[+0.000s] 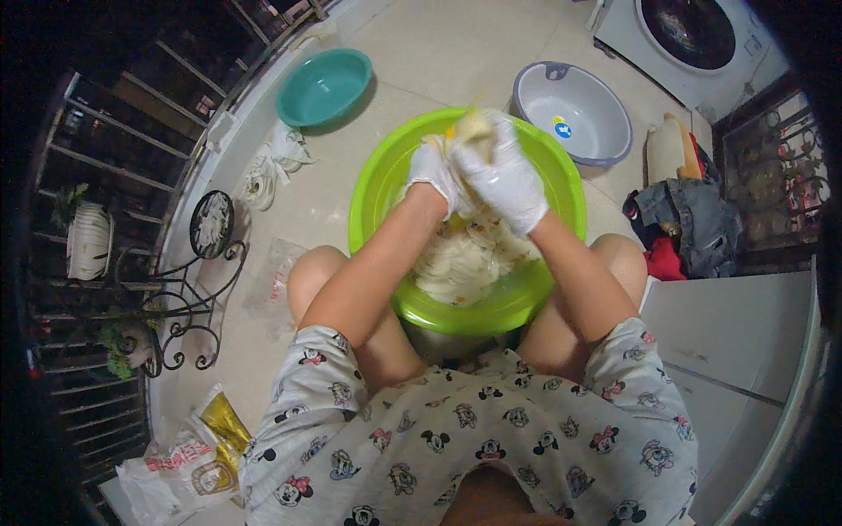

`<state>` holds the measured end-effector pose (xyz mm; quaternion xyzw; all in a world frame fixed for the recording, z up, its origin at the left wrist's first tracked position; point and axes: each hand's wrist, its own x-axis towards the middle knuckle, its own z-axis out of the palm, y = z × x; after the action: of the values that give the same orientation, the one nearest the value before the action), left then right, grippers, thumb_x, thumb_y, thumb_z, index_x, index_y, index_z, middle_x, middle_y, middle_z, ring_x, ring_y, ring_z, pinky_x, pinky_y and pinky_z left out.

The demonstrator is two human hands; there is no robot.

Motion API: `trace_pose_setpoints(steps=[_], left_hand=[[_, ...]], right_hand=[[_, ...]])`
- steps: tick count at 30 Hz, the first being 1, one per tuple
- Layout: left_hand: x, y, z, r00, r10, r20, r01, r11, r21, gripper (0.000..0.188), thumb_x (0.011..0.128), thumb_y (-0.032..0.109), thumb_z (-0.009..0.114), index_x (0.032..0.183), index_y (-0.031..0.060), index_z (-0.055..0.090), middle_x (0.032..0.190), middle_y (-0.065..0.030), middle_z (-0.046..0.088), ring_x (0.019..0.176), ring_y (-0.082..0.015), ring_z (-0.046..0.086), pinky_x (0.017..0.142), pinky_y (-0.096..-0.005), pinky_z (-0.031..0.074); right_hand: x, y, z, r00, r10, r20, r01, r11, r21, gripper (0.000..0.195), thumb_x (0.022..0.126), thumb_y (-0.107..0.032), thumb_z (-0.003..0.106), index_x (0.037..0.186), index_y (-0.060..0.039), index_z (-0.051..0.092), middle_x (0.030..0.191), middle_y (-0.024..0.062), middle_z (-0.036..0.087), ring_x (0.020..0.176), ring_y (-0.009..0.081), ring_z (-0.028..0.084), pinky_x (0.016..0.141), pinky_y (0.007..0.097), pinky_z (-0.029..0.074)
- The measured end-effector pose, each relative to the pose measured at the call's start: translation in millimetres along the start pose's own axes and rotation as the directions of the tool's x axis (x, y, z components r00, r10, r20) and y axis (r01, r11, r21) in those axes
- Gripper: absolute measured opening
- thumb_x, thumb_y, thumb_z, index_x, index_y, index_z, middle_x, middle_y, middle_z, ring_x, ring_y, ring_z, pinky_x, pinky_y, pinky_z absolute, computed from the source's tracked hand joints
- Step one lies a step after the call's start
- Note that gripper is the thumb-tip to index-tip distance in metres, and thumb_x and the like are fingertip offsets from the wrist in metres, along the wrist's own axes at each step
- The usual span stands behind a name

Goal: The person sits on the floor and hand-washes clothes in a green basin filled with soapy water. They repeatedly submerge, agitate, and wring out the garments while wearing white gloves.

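A round lime-green plastic basin (375, 177) stands between my knees. Wet pale-yellow patterned fabric (464, 269) lies bunched in it, with some water around. Both hands wear white gloves and are raised over the basin's far half, close together. My left hand (434, 167) grips a bunched part of the pale-yellow cloth (475, 131). My right hand (503, 174) is closed on the same cloth from the right, its fingers blurred. Part of the cloth hangs below the hands towards the heap in the basin.
A teal basin (325, 89) stands far left, a grey-white basin (572, 112) far right. A front-loading washing machine (664, 39) is at upper right, with piled clothes (691, 223) below it. A black metal plant stand (191, 289), white cloths (270, 164) and plastic bags (184, 467) are at left.
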<state>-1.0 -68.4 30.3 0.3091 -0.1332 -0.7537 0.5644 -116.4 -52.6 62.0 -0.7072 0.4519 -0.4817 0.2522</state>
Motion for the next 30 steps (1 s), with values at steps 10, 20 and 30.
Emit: trace_pose_setpoints(steps=[10, 20, 30], left_hand=[[12, -14, -8, 0.952, -0.008, -0.306, -0.013, 0.998, -0.066, 0.038, 0.099, 0.036, 0.035, 0.109, 0.0087, 0.06, 0.108, -0.0098, 0.065, 0.095, -0.0275, 0.061, 0.089, -0.0437, 0.05], [18, -40, -23, 0.978, -0.072, -0.193, 0.07, 0.997, -0.02, 0.031, 0.095, 0.031, 0.044, 0.101, 0.0058, 0.061, 0.098, -0.0127, 0.063, 0.088, -0.0258, 0.06, 0.078, -0.0409, 0.05], [-29, 0, 9, 0.996, 0.016, -0.086, 0.036, 0.817, 0.575, 0.03, 0.094, 0.025, 0.045, 0.111, 0.0063, 0.061, 0.106, -0.0133, 0.064, 0.091, -0.0266, 0.062, 0.077, -0.0412, 0.052]], right_hand=[[-12, 11, 18, 0.989, 0.147, 0.013, -0.147, 0.989, -0.019, 0.031, 0.09, -0.031, 0.058, 0.096, -0.0006, 0.062, 0.098, 0.0243, 0.062, 0.094, 0.0419, 0.058, 0.081, 0.0441, 0.047], [-8, 43, 21, 0.996, -0.078, 0.054, 0.091, 0.94, -0.33, 0.03, 0.096, -0.029, 0.048, 0.093, -0.0025, 0.062, 0.091, 0.0216, 0.061, 0.084, 0.0405, 0.057, 0.075, 0.047, 0.045], [27, 72, -3, 0.936, -0.257, 0.241, 0.348, 0.78, -0.52, 0.022, 0.097, -0.024, 0.05, 0.101, -0.0064, 0.062, 0.101, 0.0168, 0.063, 0.091, 0.0338, 0.06, 0.075, 0.0431, 0.049]])
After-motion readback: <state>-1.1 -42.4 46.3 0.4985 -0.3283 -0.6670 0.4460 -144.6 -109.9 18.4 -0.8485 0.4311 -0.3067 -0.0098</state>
